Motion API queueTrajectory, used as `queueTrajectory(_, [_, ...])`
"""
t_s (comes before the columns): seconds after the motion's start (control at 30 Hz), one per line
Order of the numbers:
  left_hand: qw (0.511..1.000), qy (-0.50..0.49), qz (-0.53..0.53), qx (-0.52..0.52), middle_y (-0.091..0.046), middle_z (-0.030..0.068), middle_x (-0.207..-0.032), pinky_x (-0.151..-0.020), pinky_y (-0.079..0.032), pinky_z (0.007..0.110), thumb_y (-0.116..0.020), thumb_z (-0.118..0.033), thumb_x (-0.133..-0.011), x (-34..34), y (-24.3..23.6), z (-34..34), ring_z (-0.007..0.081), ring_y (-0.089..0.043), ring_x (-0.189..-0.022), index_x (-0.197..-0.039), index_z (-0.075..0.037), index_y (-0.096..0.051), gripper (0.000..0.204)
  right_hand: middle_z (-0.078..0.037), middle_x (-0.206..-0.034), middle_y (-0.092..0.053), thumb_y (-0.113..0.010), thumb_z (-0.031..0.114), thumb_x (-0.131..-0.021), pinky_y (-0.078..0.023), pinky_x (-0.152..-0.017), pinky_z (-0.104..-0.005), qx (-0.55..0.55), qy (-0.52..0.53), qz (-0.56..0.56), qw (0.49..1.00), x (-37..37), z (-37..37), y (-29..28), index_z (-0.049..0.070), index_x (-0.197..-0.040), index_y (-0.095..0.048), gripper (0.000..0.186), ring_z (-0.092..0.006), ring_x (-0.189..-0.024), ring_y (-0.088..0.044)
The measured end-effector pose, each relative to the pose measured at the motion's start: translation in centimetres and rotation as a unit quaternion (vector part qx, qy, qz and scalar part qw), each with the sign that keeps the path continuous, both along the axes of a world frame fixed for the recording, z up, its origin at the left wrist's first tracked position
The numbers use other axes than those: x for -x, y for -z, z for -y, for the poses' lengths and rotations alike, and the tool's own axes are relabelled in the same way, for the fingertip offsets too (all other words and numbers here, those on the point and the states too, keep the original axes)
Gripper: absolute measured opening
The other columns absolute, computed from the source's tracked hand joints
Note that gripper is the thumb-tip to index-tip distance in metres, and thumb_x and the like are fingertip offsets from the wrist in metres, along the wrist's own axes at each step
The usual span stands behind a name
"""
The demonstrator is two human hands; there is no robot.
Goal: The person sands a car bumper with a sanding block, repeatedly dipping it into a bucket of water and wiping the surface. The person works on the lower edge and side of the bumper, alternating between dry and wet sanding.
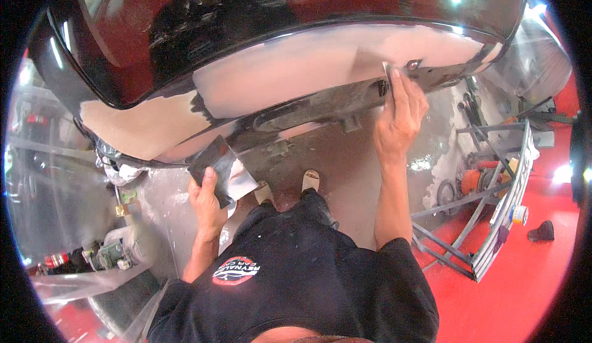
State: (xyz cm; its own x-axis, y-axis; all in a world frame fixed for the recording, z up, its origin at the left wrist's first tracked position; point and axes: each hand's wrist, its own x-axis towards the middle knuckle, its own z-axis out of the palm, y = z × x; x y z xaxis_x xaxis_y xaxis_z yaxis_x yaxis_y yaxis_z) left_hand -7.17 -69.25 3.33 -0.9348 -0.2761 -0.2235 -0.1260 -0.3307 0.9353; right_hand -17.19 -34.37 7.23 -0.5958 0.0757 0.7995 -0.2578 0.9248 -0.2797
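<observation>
The right hand (399,116) reaches up to the lower edge of the dark red car body panel (259,41), its fingers stretched out nearly flat and pressed on a small pale spreader (390,70); the spreader lies against the panel at the right end of the broad pinkish-beige filler patch (320,65), just beside a small dark opening in the panel; only the top corner of the spreader shows above the fingertips, so how the thumb grips it cannot be told. The left hand (206,198) is lower and to the left, closed around a flat metal mixing board (219,170) with the thumb laid over its face; the board is tilted, dark at its upper part and shiny grey toward its lower right corner; it hangs just below a second patch of filler (139,124) on the left part of the panel, not touching it. Between the forearms the person's black shirt (296,281) and two light shoe tips (290,185) show above the grey concrete floor (345,158); to the right a grey metal rack (493,201) stands on a red floor (524,281); clear plastic sheeting (55,176) hangs at the left.
</observation>
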Motion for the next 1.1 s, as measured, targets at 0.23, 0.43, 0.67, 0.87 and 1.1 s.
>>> queueTrajectory(0.23, [0.996, 0.076, 0.026, 0.03, -0.064, 0.0079, -0.119, -0.091, -0.052, 0.036, -0.057, -0.02, -0.102, -0.2, 0.9, 3.5, 0.0189, -0.063, -0.106, -0.129, -0.002, -0.055, 0.033, 0.001, -0.132, -0.062, -0.062, 0.001, -0.078, -0.036, -0.108, -0.0505, -0.114, 0.075, -0.082, 0.987, 5.3, 2.5, 0.6, 0.023, -0.126, -0.071, 0.053, -0.0305, -0.118, -0.051])
queueTrajectory(0.43, [0.994, 0.102, 0.047, -0.007, -0.064, 0.008, -0.122, -0.092, -0.052, 0.035, -0.057, -0.019, -0.102, -0.2, 0.0, 3.4, 0.0188, -0.062, -0.107, -0.132, -0.002, -0.053, 0.035, 0.0, -0.131, -0.062, -0.061, 0.003, -0.078, -0.036, -0.103, -0.0476, -0.111, 0.089, -0.083, 0.986, 6.3, 4.2, 2.0, 0.022, -0.124, -0.072, 0.052, -0.0311, -0.114, -0.051])
queueTrajectory(0.67, [0.995, 0.088, 0.03, 0.047, -0.064, 0.0086, -0.122, -0.091, -0.053, 0.035, -0.057, -0.019, -0.103, 0.4, 0.5, 3.1, 0.0188, -0.063, -0.107, -0.133, -0.002, -0.053, 0.035, 0.002, -0.127, -0.066, -0.06, 0.004, -0.079, -0.035, -0.103, -0.0449, -0.106, 0.104, -0.048, 0.988, 3.3, 3.2, 2.9, 0.025, -0.122, -0.073, 0.049, -0.0305, -0.115, -0.051])
queueTrajectory(0.87, [0.994, 0.107, 0.035, -0.002, -0.064, 0.0092, -0.123, -0.09, -0.054, 0.036, -0.056, -0.019, -0.103, 0.2, 0.9, 2.3, 0.0191, -0.063, -0.107, -0.132, -0.002, -0.054, 0.034, 0.004, -0.126, -0.066, -0.062, 0.007, -0.08, -0.034, -0.103, -0.0428, -0.121, 0.143, -0.094, 0.978, 6.3, -0.2, 0.0, 0.027, -0.12, -0.074, 0.047, -0.0277, -0.115, -0.052])
queueTrajectory(1.1, [0.994, 0.099, 0.034, 0.012, -0.064, 0.0091, -0.124, -0.093, -0.052, 0.037, -0.057, -0.02, -0.102, 0.2, 0.9, 0.9, 0.0197, -0.063, -0.108, -0.133, -0.001, -0.054, 0.036, 0.005, -0.127, -0.065, -0.062, 0.006, -0.079, -0.034, -0.103, -0.0429, -0.109, 0.102, -0.08, 0.986, 6.7, 0.0, 2.8, 0.027, -0.12, -0.074, 0.047, -0.0275, -0.115, -0.052])
